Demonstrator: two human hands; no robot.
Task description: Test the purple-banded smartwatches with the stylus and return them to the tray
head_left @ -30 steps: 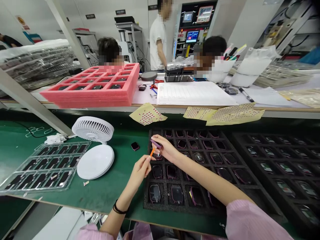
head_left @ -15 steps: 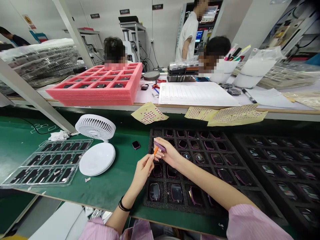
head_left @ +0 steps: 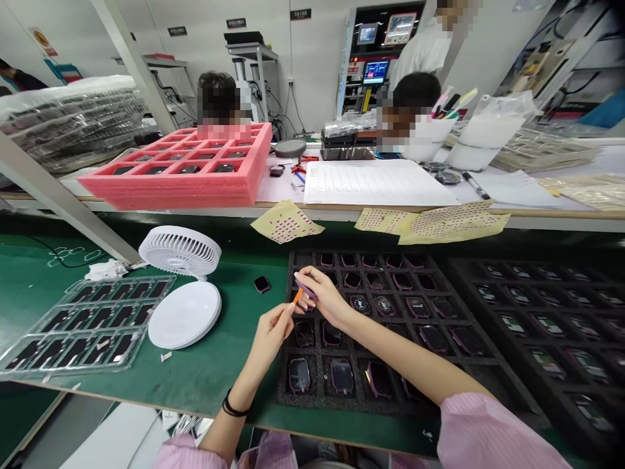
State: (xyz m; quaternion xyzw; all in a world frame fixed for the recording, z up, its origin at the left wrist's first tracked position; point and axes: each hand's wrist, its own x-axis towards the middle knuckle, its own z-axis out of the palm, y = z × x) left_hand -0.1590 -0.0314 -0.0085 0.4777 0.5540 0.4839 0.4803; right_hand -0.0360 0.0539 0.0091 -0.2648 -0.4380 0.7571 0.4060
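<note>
My right hand (head_left: 323, 296) is closed around a purple watch case (head_left: 306, 289), held edge-on above the foam tray's left part. In my left hand (head_left: 271, 330), thumb and fingers pinch a thin orange stick (head_left: 297, 296). Its upper end meets the purple case; the exact contact spot is too small to make out. Below my hands lies a black foam tray (head_left: 319, 395) with purple-framed watches in its compartments. My right forearm crosses over it and hides some of them. A single dark watch face (head_left: 262, 284) rests on the green bench, left of the tray.
A white fan (head_left: 184, 314) and a clear blister tray (head_left: 141, 352) of black parts stand left. To the right lies another dark foam tray (head_left: 525, 384). The raised shelf holds a pink foam tray (head_left: 170, 190) and paper sheets (head_left: 371, 184). Other people are across the bench.
Both hands stay together at the purple watch case, with only a small shift. The view has swung slightly. A standing person in white at the back has moved right.
</note>
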